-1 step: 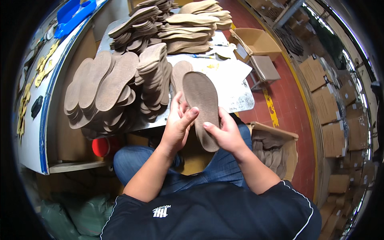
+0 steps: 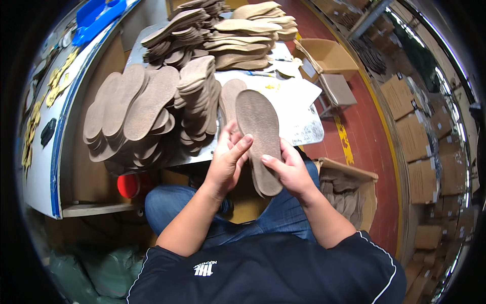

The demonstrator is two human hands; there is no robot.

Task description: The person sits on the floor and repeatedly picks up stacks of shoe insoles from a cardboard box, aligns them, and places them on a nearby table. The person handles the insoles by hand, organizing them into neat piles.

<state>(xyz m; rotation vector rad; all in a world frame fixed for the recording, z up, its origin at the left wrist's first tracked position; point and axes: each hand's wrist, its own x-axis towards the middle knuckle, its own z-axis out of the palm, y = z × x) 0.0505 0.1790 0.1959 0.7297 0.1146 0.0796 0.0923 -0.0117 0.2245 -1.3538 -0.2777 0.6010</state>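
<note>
A brown fabric-faced insole (image 2: pixel 258 119) is held up over my lap, its broad toe end pointing away from me. A second edge shows along its heel, so another may lie beneath it; I cannot tell for sure. My right hand (image 2: pixel 292 172) grips it at the right side, thumb on the face and fingers behind. At its left edge is my left hand (image 2: pixel 229 159), with the thumb raised beside the insole and the fingers curled partly behind it. Just beyond, another insole (image 2: pixel 232 96) lies on the white table (image 2: pixel 304 124).
Stacks of brown insoles (image 2: pixel 134 101) cover the table's left side, with paler insoles (image 2: pixel 248 40) at the back. An open carton (image 2: pixel 329 55) and a stool (image 2: pixel 338 90) stand right of the table. A box of insoles (image 2: pixel 369 197) sits by my right knee.
The insole in my hands has tipped slightly, and the lower edge at its heel now shows more. The whole view has shifted a little to the side. Both hands keep their hold.
</note>
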